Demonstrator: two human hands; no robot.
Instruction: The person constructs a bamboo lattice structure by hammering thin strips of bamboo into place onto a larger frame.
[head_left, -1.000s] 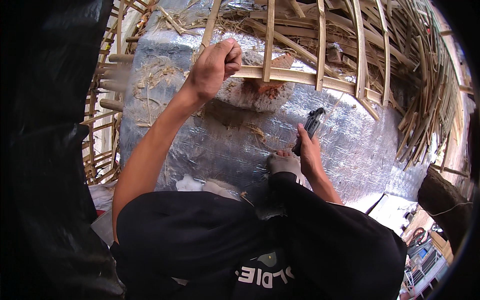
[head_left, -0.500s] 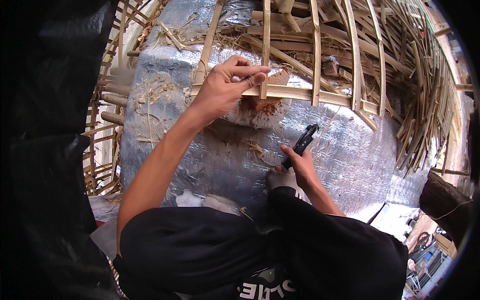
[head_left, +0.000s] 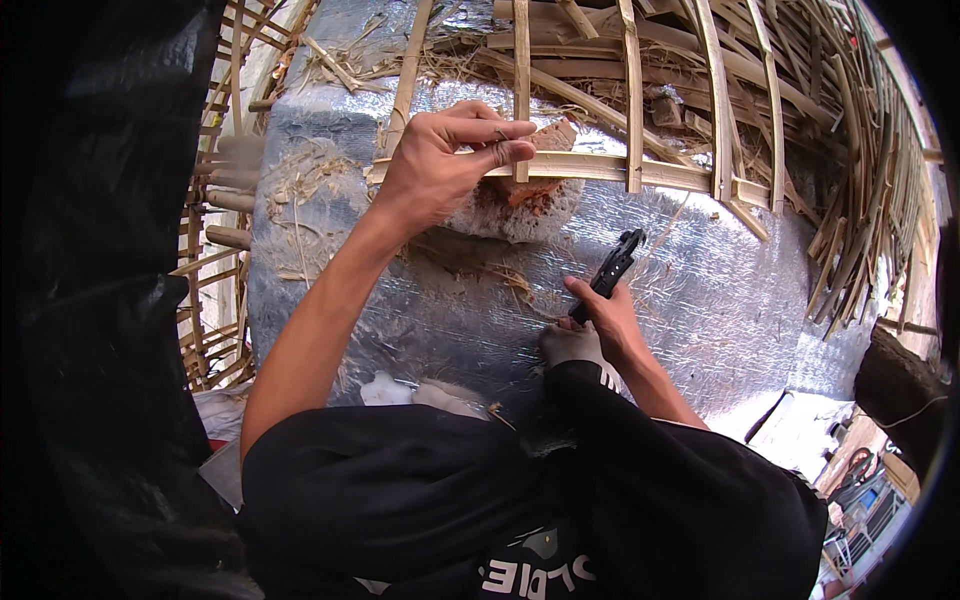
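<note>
The left hand was raised over the near edge of a slatted wooden frame, thumb and forefinger brought together on a thin dark piece too small to name. Those fingertips sat at the slat whose lower end met the long crosspiece; whether they touched the wood could not be told. The right hand, lower and nearer the body, gripped a black tool of unclear kind by its lower end, its head angled up and to the right, apart from the frame.

The crosspiece ran over a reddish block on a rough grey stone, above a silvery sheet. Loose strips lay in a heap to the right.

Good handling, by judgement, called for a light pinch near the end of the small piece, so that it neither slipped nor hid the joint. A firm grip low on the tool left its head free, and pointing that head away from the left fingertips was sensible. The crosspiece looked thin, so even, gentle pressure over the block suited it better than a sideways push.
</note>
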